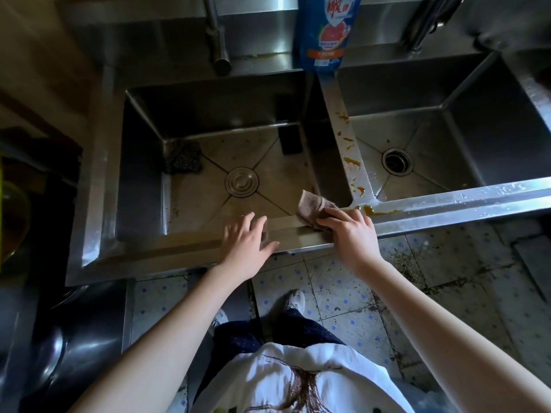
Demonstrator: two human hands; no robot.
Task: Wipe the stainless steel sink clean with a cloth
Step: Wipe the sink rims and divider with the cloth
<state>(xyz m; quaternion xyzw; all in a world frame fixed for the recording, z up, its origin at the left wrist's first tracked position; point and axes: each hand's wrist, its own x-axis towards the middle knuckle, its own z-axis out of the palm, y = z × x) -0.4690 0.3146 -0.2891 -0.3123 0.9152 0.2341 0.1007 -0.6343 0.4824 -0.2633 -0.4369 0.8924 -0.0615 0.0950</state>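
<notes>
1. Sink (447, 201), a steel double-basin unit, fills the upper half of the frame, its front rim running across the centre. The smears lie to the right, so wiping would best follow the rim that way in long, overlapping passes.
2. Divider (337, 108) between the two basins carries orange-brown stains (351, 162) from upper centre down to where it meets the rim. They look dried on, so firm pressure and a fresh face of the cloth would likely help.
3. Detergent bottle (325, 31), top centre, is cut off by the frame edge, and its cap cannot be seen.
4. Left hand (247, 236), centre frame, rests on the front rim with fingers straight and spread, holding nothing. It makes a sound brace for the wiping arm.
5. Right hand (350, 231), just right of centre, curls its fingers over the cloth (311, 204). It presses the cloth onto the rim at the near right corner of the left basin, just beside a pooled stain.
6. Dark pad (185, 159) and black block (290, 141) in the left basin are too dim to identify. Part of the cloth is hidden under the fingers.
</notes>
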